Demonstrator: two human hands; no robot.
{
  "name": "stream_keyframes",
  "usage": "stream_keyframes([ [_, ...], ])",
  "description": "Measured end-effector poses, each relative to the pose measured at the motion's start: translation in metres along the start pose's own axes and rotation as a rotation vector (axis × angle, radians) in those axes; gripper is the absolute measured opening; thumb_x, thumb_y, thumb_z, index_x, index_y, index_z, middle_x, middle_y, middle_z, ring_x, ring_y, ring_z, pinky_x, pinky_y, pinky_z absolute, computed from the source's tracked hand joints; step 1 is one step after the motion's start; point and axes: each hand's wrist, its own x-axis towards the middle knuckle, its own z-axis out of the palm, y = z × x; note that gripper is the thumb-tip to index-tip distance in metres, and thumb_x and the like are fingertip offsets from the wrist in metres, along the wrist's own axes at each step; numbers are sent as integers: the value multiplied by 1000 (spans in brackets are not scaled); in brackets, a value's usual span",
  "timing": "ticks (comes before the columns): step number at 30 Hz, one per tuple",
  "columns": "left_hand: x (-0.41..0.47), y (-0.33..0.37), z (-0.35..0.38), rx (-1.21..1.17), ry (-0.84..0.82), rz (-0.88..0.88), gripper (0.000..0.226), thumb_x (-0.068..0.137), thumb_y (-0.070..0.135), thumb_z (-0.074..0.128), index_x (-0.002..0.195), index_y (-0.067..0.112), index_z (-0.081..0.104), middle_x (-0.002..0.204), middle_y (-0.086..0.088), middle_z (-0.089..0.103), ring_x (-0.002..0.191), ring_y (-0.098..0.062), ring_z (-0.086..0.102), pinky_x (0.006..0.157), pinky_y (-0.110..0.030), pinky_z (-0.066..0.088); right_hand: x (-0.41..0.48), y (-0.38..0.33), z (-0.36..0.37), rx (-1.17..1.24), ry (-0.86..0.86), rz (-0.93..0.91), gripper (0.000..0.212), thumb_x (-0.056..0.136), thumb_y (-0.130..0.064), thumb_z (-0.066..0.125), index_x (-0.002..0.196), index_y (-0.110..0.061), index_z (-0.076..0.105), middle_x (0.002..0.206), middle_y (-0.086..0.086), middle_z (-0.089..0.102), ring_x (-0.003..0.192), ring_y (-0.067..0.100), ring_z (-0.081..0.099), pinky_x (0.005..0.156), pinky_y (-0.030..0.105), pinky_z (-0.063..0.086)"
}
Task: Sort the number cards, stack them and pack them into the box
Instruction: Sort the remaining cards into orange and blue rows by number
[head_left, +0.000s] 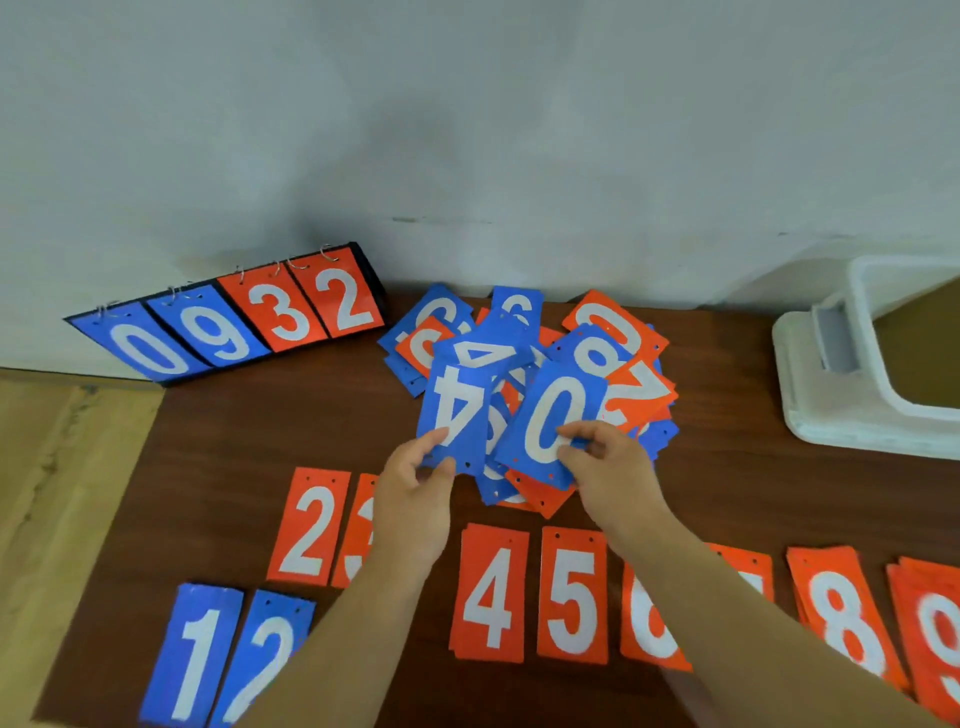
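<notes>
Just two: blue 4 (456, 410), blue 0 (551, 415).

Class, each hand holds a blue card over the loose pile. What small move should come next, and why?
Probably the left hand should lay its blue card with a white 4 down right of the blue card with a white 2, leaving a gap for a 3. Only that card and the blue card with a white 1 lie sorted in blue.
</notes>
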Motion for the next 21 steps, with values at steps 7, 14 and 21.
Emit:
stream_keyframes([
  [7, -41, 3, -3, -7, -69, 97, 48, 88, 14, 77, 123, 42, 60, 127, 6, 59, 108, -7, 64, 80, -23, 58, -75, 9, 24, -21, -6, -12, 22, 84, -22, 81, 93, -27, 62, 93, 0, 67, 78, 22, 72, 72, 48, 63],
  [14, -49, 7, -39, 126, -297, 116, 53, 89, 1, 71, 120, 44, 66, 113, 14, 62, 101, -12, 67, 77, -41, 62, -106, 14, 6, -95, 146, -73, 36, 84, -33, 81, 106, -41, 54, 122, -6, 57, 98, 7, 62, 75, 28, 60],
  [21, -68, 39, -76, 547, -836, 215, 49, 91, 8, 73, 118, 49, 68, 132, 7, 61, 103, -14, 69, 87, -33, 60, -123, -10, -52, -357, -153, -353, 39, 78, -36, 84, 106, -40, 58, 126, -23, 52, 115, 3, 55, 88, 25, 51],
])
